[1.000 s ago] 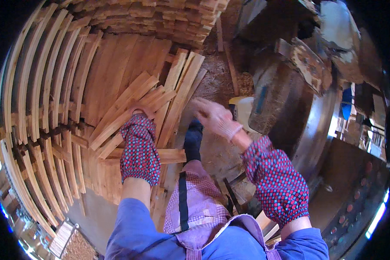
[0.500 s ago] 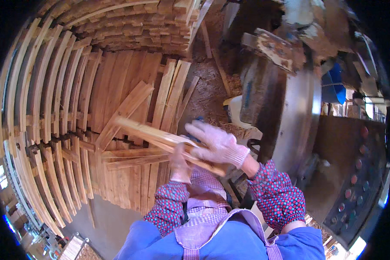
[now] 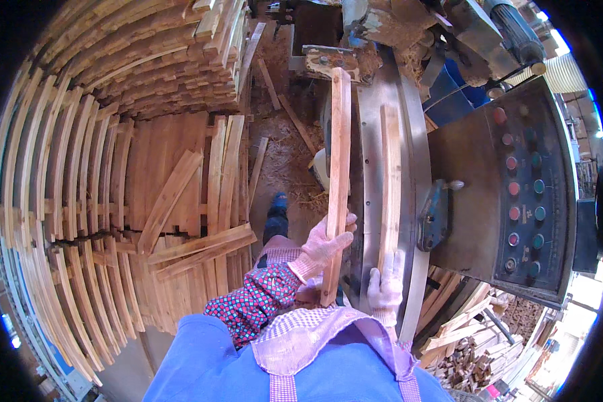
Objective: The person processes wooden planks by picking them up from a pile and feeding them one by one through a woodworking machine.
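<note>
Head view: our left hand (image 3: 320, 249), in a pale work glove, is closed around a long pale wooden slat (image 3: 338, 174) held upright, just beside the curved steel machine bed (image 3: 409, 201). Our right hand (image 3: 386, 289), also gloved, clamps the lower end of a second narrow wooden slat (image 3: 389, 181) lying on that bed. We judge both slats are at the machine but not yet fed. Stacked curved wooden slats (image 3: 80, 221) wait well apart.

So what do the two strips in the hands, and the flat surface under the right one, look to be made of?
Left strip and right strip: bare, unfinished wood, pale reddish with visible grain. The machine table: seemingly metal, grey with a dull sheen and a curved bright rim. Gloves on the left hand and right hand: probably knit fabric.
</note>
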`<state>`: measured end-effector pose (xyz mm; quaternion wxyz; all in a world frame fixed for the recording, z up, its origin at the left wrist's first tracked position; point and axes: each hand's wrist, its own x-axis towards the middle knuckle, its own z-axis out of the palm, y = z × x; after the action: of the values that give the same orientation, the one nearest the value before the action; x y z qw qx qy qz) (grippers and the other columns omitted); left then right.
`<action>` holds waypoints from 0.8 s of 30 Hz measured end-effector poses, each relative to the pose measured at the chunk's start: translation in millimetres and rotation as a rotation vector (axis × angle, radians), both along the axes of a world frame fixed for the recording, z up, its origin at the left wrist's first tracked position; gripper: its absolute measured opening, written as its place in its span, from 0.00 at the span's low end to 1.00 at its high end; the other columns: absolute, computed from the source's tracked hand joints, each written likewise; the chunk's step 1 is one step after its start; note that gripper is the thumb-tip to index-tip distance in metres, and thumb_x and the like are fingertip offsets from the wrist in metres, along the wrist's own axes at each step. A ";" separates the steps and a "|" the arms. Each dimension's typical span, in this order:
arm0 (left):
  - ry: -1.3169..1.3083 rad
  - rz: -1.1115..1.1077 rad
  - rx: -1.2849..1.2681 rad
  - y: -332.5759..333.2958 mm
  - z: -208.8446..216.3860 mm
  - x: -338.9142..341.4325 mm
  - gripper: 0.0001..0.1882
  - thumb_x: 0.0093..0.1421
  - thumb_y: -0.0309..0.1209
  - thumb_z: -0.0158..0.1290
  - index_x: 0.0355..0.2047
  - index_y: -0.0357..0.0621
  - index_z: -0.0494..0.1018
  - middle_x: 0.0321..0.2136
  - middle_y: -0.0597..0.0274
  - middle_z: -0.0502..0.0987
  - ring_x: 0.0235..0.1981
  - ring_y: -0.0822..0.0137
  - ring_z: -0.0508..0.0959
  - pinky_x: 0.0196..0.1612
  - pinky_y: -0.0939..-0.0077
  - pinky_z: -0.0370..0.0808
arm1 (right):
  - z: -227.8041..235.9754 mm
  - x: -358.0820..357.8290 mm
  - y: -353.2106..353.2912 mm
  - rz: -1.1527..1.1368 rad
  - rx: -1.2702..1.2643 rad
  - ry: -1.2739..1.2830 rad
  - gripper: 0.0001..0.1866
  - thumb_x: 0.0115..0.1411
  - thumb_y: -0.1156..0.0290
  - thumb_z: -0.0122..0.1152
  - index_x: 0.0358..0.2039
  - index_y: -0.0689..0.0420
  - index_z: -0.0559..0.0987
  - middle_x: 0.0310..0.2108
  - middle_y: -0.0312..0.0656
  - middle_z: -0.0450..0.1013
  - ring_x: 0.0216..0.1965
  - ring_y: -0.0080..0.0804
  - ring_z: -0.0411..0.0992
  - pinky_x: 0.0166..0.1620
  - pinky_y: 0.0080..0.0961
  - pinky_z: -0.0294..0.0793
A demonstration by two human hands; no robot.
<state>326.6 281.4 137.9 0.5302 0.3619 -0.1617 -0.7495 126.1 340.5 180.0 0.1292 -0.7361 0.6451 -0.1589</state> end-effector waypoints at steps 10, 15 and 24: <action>-0.183 0.036 0.080 -10.4 -43.2 13.2 0.34 0.60 0.25 0.58 0.64 0.37 0.56 0.54 0.56 0.72 0.52 0.66 0.74 0.55 0.74 0.72 | -87.4 4.6 -334.0 0.089 -0.496 0.618 0.24 0.66 0.66 0.49 0.62 0.55 0.67 0.60 0.46 0.67 0.59 0.45 0.66 0.60 0.43 0.66; -0.244 0.261 0.034 -66.5 -45.2 25.8 0.34 0.61 0.29 0.58 0.63 0.35 0.56 0.52 0.56 0.72 0.51 0.67 0.74 0.55 0.74 0.72 | -58.4 30.9 -380.0 0.166 -0.535 0.651 0.22 0.67 0.66 0.47 0.60 0.59 0.67 0.56 0.45 0.70 0.52 0.41 0.71 0.52 0.37 0.72; -0.965 -0.222 -0.545 -54.5 -41.2 52.3 0.38 0.62 0.52 0.49 0.62 0.34 0.59 0.59 0.41 0.65 0.62 0.47 0.65 0.64 0.60 0.60 | 13.8 64.5 -87.8 0.212 0.355 -0.482 0.38 0.56 0.73 0.62 0.66 0.63 0.58 0.61 0.59 0.63 0.63 0.49 0.64 0.62 0.34 0.64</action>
<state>378.9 226.9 96.7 0.3885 0.4943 -0.6107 -0.4815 190.6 252.7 193.8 0.4206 -0.7063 0.5333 -0.1996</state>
